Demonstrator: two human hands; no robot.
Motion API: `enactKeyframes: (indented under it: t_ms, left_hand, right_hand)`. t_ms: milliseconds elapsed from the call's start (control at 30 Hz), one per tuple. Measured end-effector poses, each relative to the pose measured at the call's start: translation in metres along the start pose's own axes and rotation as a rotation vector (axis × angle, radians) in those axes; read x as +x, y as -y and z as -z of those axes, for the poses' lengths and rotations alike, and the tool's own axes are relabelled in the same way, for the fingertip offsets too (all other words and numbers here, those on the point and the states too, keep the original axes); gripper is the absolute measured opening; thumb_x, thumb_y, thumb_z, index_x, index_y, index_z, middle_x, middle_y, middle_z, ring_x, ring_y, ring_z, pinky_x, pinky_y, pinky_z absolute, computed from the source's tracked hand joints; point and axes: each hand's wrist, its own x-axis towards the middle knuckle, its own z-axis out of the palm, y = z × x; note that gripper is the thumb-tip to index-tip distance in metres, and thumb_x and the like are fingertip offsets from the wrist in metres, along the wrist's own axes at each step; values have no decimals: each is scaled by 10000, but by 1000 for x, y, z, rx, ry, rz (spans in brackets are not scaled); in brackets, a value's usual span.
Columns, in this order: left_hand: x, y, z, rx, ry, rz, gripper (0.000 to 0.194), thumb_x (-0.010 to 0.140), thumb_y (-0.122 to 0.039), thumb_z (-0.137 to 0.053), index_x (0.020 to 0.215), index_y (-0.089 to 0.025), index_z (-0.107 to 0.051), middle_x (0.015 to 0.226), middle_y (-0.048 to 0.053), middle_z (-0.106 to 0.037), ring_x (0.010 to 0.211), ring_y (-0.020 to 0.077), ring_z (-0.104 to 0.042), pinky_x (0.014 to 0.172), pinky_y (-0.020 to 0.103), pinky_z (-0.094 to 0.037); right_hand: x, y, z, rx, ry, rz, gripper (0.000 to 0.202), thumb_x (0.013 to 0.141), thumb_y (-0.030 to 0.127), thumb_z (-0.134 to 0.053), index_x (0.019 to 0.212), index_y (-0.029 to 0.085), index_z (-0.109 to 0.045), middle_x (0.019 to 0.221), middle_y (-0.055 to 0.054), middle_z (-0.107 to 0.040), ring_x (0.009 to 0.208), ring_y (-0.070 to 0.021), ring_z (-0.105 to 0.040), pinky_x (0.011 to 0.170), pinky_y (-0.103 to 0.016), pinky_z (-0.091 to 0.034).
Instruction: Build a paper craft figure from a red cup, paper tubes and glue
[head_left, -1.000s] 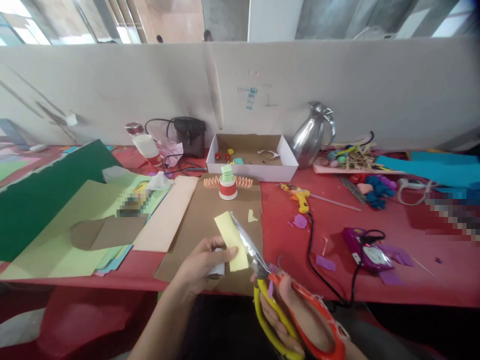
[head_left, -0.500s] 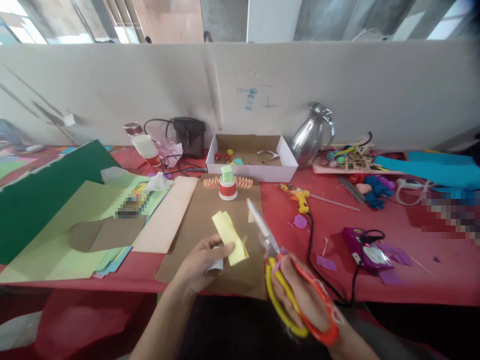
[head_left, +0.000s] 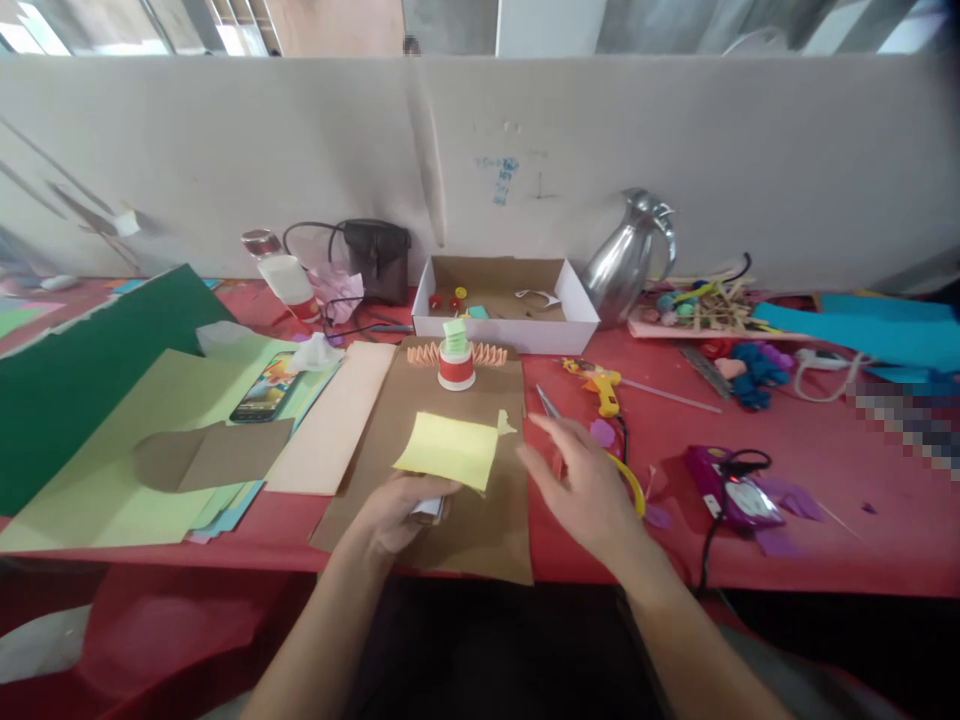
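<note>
My left hand point(head_left: 405, 508) grips a piece of yellow paper point(head_left: 450, 450), its sheet spread out above the thumb. A small white item point(head_left: 427, 507), partly hidden, is also tucked in that palm. With fingers apart and nothing between them, my right hand point(head_left: 581, 480) hovers over the scissors point(head_left: 634, 485), which lie on the red table and are mostly covered by it. A yellow scrap point(head_left: 507, 422) rests on the brown cardboard point(head_left: 480, 550). Farther back on that cardboard stands a red and white paper cup point(head_left: 456, 370) with pleated orange arms and a folded green strip on top.
Behind the cup is a white box point(head_left: 510, 335) beside a steel jug point(head_left: 626, 260). A yellow glue gun point(head_left: 604, 390) and a purple corded device point(head_left: 731, 490) lie to the right. Leftward are coloured sheets point(head_left: 135, 430), a phone point(head_left: 264, 388) and green board point(head_left: 97, 370).
My right hand has let go of the scissors, now on the table, and come in toward the yellow paper. That paper has turned from a narrow folded strip to a wider sheet.
</note>
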Motion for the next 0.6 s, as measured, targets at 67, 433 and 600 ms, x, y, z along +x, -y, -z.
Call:
enactKeyframes:
  t_ms: [67,433,600]
  left_hand:
    - [-1,-2,-2,13,-15,5,307,538,-201,-885,784,-143,-710,714,30,-687,568,109,-579,504,207,-426]
    - [-24,-30,-25,200,-529,-677,480,874,-619,-535,656,-193,-567,866,19,-621,726,119,-545,666,225,-423]
    - [-8,-16,-31,405,-539,-689,379,961,-474,-461,733,-208,-607,1006,36,-521,1005,177,-503,875,251,-387]
  right_hand:
    - [10,11,-16,425,120,-52,433,885,428,-604,1264,220,-587,1150,-107,-702,964,-247,-685,792,-380,-556]
    - [18,22,-53,625,-52,-134,181,855,365,-605,859,194,-664,766,-19,-705,681,-178,-631,629,-269,-463]
    - [13,28,-58,877,58,-255,253,836,436,-640,891,190,-626,613,37,-606,548,-136,-538,527,-231,-385]
